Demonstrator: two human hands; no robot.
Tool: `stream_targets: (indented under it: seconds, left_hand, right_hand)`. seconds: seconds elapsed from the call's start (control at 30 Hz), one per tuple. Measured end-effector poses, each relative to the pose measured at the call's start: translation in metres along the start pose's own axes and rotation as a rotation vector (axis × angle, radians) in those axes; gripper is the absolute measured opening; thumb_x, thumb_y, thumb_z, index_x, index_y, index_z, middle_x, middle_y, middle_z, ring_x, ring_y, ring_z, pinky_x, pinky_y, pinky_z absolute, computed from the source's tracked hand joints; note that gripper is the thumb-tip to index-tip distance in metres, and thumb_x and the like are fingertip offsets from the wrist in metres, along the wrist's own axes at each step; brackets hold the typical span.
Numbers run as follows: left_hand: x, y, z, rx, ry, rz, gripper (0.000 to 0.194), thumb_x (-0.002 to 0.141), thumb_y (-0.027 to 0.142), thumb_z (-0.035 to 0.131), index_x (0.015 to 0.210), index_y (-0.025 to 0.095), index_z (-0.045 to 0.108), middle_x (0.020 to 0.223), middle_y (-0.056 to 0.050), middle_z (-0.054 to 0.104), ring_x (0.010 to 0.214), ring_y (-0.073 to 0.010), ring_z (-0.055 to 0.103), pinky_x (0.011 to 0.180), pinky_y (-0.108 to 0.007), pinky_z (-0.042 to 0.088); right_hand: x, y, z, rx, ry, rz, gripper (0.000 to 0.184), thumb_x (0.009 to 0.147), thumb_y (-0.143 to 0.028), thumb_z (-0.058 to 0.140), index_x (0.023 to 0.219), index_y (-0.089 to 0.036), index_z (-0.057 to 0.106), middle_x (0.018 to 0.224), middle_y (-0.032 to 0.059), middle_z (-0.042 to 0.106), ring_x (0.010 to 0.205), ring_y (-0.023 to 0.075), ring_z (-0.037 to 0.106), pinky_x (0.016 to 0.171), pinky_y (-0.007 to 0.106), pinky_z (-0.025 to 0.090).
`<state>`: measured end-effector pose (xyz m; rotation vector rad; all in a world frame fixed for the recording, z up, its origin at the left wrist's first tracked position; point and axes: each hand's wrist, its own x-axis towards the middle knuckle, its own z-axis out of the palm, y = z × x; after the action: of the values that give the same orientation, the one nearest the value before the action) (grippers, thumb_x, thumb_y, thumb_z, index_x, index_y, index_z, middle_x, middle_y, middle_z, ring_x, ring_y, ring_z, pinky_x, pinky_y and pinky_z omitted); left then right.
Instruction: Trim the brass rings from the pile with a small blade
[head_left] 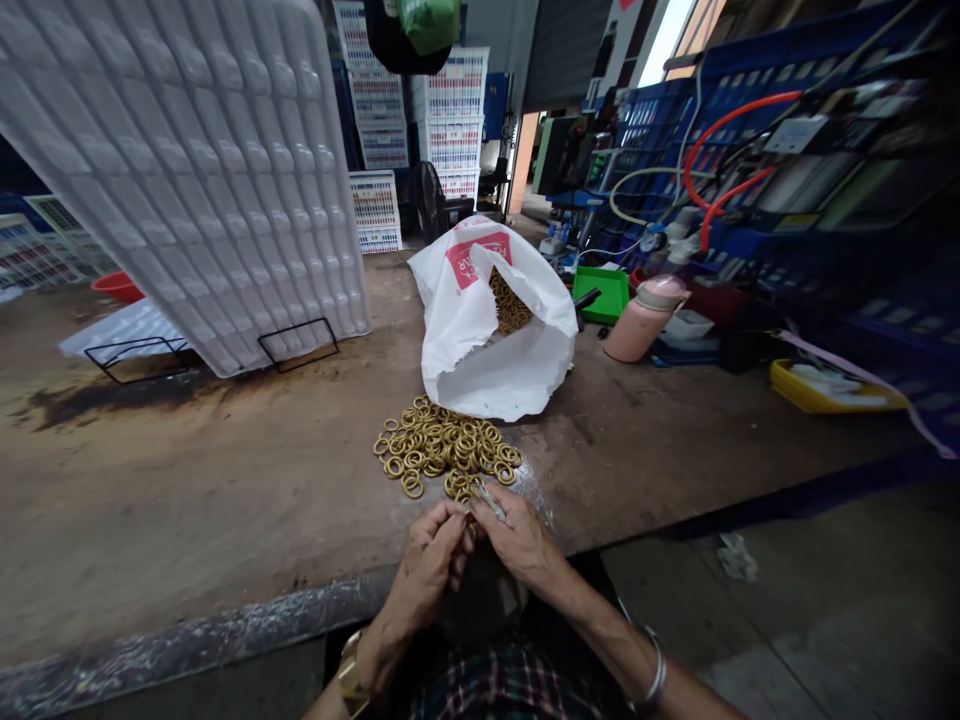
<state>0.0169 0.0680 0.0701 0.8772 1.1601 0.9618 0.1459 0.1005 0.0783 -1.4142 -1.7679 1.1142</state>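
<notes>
Brass-coloured rings (450, 445) heaped on table (225, 500), just far of both hands, long axis running left–right. Heap's near edge reaches the fingertips; right hand (525, 540) slightly nearer, gripping a small grey piece (492, 503). Left hand (427, 562) beside it, fingertips pinched; cannot tell whether on a ring. White sack (459, 345) beyond heap, torn mouth facing near side.

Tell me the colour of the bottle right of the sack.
Pink, with a paler pink lid; the head view shows it.
</notes>
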Motion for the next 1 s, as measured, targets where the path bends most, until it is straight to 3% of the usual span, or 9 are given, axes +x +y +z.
stream_targets:
  seconds: [0.43, 0.57, 0.7, 1.0]
  left_hand:
    - [-0.003, -0.005, -0.003, -0.175, -0.028, -0.003, 0.029, 0.079, 0.046, 0.052, 0.073, 0.017, 0.047, 0.059, 0.005, 0.049, 0.040, -0.0036, 0.036, 0.035, -0.014, 0.027]
    - [-0.001, -0.006, -0.003, -0.165, 0.004, 0.012, 0.030, 0.079, 0.047, 0.051, 0.074, 0.018, 0.046, 0.059, 0.005, 0.049, 0.040, -0.0037, 0.036, 0.035, -0.014, 0.027]
    - [0.001, -0.006, -0.005, -0.126, 0.011, 0.034, 0.031, 0.080, 0.048, 0.050, 0.074, 0.018, 0.046, 0.057, 0.006, 0.047, 0.040, -0.0036, 0.034, 0.035, -0.014, 0.028]
    - [0.000, -0.007, -0.005, -0.001, 0.032, 0.076, 0.034, 0.080, 0.050, 0.047, 0.070, 0.018, 0.045, 0.049, 0.007, 0.042, 0.038, -0.0045, 0.033, 0.036, -0.016, 0.029]
  right_hand:
    - [0.002, 0.007, 0.005, 0.084, 0.012, 0.021, 0.021, 0.080, -0.030, 0.038, 0.065, -0.019, 0.048, 0.058, -0.0017, 0.051, 0.057, 0.0114, 0.047, 0.055, 0.022, 0.037]
    - [-0.001, 0.013, 0.005, -0.098, 0.022, -0.055, 0.017, 0.080, -0.023, 0.037, 0.067, -0.020, 0.047, 0.060, -0.0015, 0.050, 0.056, 0.0116, 0.045, 0.054, 0.022, 0.034]
    - [-0.007, 0.019, 0.006, -0.290, -0.064, -0.100, 0.011, 0.075, -0.014, 0.040, 0.069, -0.020, 0.048, 0.057, -0.0027, 0.048, 0.051, 0.0108, 0.042, 0.051, 0.022, 0.029]
    - [-0.006, 0.012, 0.002, -0.405, -0.213, -0.121, 0.014, 0.075, -0.013, 0.041, 0.079, -0.020, 0.052, 0.068, 0.0010, 0.059, 0.061, 0.0124, 0.051, 0.056, 0.022, 0.031]
